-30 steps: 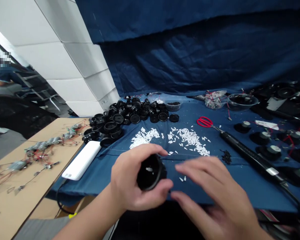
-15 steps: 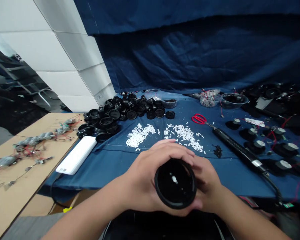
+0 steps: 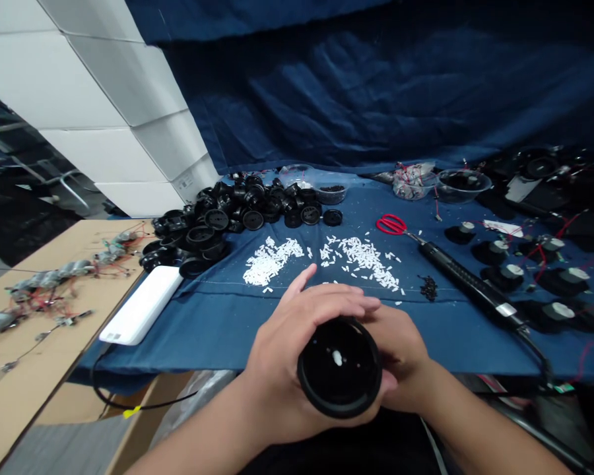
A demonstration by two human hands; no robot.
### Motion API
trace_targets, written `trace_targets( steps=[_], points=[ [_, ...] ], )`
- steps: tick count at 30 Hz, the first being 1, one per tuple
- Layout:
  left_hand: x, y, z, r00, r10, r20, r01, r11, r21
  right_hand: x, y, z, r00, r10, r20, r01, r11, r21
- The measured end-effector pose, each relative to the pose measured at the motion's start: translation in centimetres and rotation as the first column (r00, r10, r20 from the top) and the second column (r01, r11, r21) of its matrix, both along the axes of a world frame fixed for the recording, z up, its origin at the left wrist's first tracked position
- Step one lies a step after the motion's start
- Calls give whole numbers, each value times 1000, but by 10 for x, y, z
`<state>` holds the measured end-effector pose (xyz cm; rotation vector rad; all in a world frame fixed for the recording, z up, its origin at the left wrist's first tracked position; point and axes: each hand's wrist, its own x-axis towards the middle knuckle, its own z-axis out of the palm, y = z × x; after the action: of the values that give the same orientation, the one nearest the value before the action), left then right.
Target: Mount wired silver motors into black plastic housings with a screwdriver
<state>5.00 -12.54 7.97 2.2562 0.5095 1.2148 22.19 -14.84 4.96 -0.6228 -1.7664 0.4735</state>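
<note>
Two hands (image 3: 282, 363) (image 3: 406, 343) around black cup (image 3: 321, 389), near table edge (image 3: 218, 364), white pieces (image 3: 267, 264) beyond

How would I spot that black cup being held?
Find the blue tablecloth, then the left hand and right hand at its near side. They hold a black cup, mouth facing you, white spot inside. Unlike the piled black parts, it's being held.

Plain black is shown by the round housing (image 3: 339, 379), and a small white spot (image 3: 337, 358) is seen inside it. Beyond the housing, blue cloth (image 3: 218, 323) is crossed by a pale line and dotted with white connector pieces (image 3: 267, 264). To its left, a white flat device (image 3: 143, 307) and tan cardboard (image 3: 39, 369) are seen; to its right, red scissors handles (image 3: 392, 225) and a black electric screwdriver (image 3: 468, 282), banded in silver.
</note>
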Motion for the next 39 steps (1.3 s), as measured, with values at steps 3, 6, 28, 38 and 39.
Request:
trace_targets(
  steps=[3, 6, 28, 38, 39],
  points=[
    [-4, 3, 1, 996, -75, -42, 74, 997, -33, 6, 2, -1, 997, 66, 29, -65, 997, -28],
    [-7, 4, 0, 991, -112, -74, 109, 993, -46, 8, 1, -5, 996, 77, 48, -75, 996, -54],
    [-1, 57, 32, 823, 220, -524, -242, 970, 28, 75, -47, -42, 915, -397, -78, 329, 843, -426],
    [123, 72, -30, 473, -84, -877, 295, 953, 68, 133, -99, -69, 678, -720, -148, 519, 612, -597],
    [127, 73, -27, 488, -82, -869, 304, 949, 81, 136, -101, -70, 683, -712, -163, 496, 616, -613]
  ],
)
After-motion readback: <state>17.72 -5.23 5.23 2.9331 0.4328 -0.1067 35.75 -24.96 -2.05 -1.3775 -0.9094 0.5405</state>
